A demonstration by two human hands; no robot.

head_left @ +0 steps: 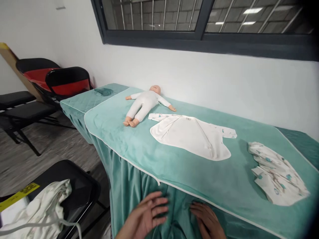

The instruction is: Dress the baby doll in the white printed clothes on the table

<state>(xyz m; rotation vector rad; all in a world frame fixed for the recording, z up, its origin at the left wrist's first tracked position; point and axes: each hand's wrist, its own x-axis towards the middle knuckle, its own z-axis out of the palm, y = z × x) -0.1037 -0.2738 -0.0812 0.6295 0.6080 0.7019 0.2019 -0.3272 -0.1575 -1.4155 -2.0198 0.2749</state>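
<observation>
My left hand (149, 212) is in front of the table's near edge, palm turned inward, fingers apart and holding nothing. To its right, my right hand (207, 219) shows its back, fingers stretched out, with nothing visible in it. Beyond both hands, a white baby top (186, 136) with printed sleeves lies spread flat on the green table cover (139, 149). A baby doll (144, 103) in a white body suit lies on its back behind it, arms spread. Toward the right end rests a crumpled printed baby garment (280, 176).
A black folding chair (82, 186) at lower left holds a heap of white printed cloth (47, 205) and a grey cable (50, 223). More folding chairs (67, 81) stand at the far left. The wall (224, 83) and a barred window (159, 16) border the table's back.
</observation>
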